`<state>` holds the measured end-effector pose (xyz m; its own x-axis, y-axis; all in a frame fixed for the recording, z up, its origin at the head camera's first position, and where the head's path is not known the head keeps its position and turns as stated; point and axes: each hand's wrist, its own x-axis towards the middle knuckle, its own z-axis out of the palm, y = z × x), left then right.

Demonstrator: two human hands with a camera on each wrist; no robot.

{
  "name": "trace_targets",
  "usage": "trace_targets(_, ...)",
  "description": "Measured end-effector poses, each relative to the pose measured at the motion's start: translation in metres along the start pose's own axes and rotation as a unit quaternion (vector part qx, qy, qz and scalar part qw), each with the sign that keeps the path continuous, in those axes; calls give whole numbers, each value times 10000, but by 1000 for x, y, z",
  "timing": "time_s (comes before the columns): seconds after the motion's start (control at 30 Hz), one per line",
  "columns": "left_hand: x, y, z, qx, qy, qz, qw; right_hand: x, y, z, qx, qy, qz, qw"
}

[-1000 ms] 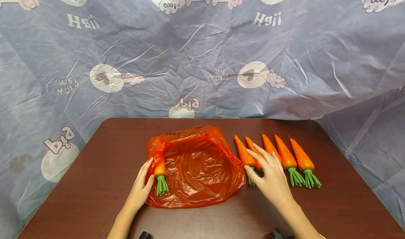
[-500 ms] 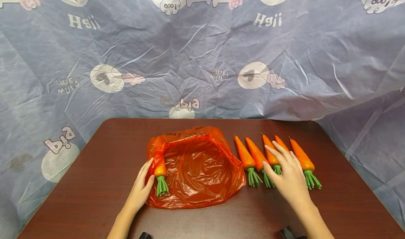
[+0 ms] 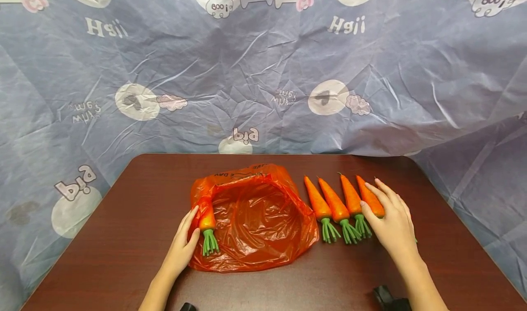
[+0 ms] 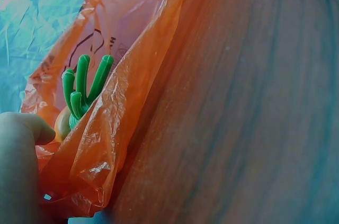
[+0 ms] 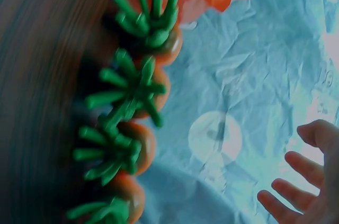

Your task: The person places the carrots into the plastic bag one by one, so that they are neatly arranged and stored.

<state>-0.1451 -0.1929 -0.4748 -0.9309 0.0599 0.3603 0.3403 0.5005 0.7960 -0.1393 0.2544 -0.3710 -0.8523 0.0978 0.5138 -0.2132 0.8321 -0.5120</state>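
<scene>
A thin red-orange plastic bag (image 3: 259, 228) lies on the table with its mouth spread toward me. Just inside its left edge rests a carrot (image 3: 207, 220) with stubby green stems. My left hand (image 3: 180, 246) holds the bag's left edge, thumb beside that carrot; in the left wrist view the carrot's green stems (image 4: 87, 83) poke up past the plastic. To the right of the bag several carrots (image 3: 336, 205) lie in a row, stems toward me. Over the right end of the row hovers my right hand (image 3: 394, 224), fingers spread, hiding most of the last carrot.
The dark brown table (image 3: 263, 290) ends against a crinkled blue-grey printed cloth (image 3: 255, 73). Black gear (image 3: 389, 298) shows beside the right forearm, with a smaller black piece (image 3: 188, 307) at the left forearm.
My right hand has moved rightward along the row, from the carrots nearest the bag to the far right ones, uncovering those on the left. The left hand, bag and bagged carrot have stayed put.
</scene>
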Motion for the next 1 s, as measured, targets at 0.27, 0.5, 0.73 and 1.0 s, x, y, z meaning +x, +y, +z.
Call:
trace_targets(0.27, -1, -1, 0, 48, 18, -44, 10000, 4, 30, -5, -142, 147, 150, 9997)
trace_targets(0.5, 0, -1, 0, 55, 10, 13, 10000, 6, 58, -10, -201, 18, 403, 9990)
trace_targets(0.73, 0, 0, 0, 144, 27, -34, 9999, 7, 84, -12, -460, -550, 736, 9947)
trace_targets(1.0, 0, 0, 0, 31, 4, 23, 10000, 5, 107, -9, -548, -1112, 861, 9885)
